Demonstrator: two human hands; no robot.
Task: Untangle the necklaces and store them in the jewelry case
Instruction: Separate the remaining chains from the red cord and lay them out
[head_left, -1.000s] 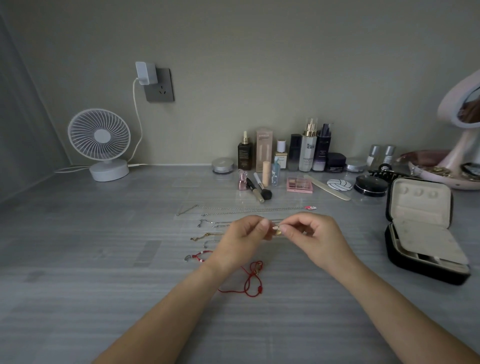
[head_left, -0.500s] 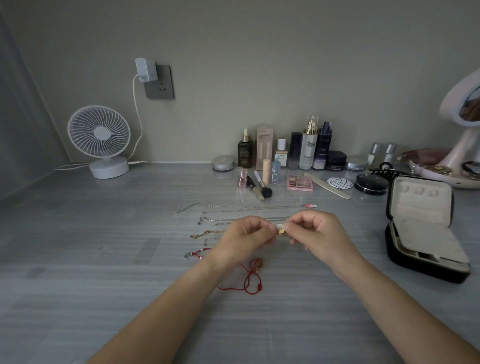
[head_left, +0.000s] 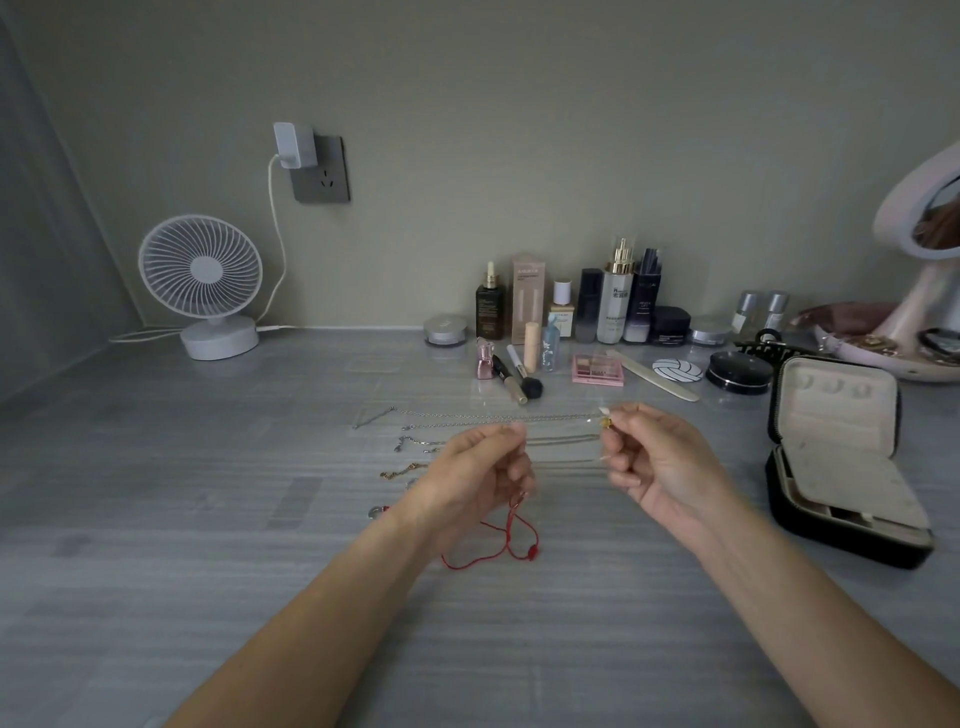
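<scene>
Over mid-table, left hand (head_left: 480, 470) and right hand (head_left: 662, 467), set apart, are pinching a thin chain (head_left: 563, 440), likely stretching it to expose tangles; jewelry case (head_left: 831, 525) is standing open, right.

Dim, flat, greyish indoor light.
Shadows are faint; wide-angle bending curves the frame edges, and the hands (head_left: 478, 467) look slightly motion-blurred.

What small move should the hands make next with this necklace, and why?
Probably carry the necklace to the right, into the open jewelry case. The left hand and the right hand each pinch it, the right hand at its gold end, and it appears lifted clear of the other chains, so it looks ready to store.
</scene>
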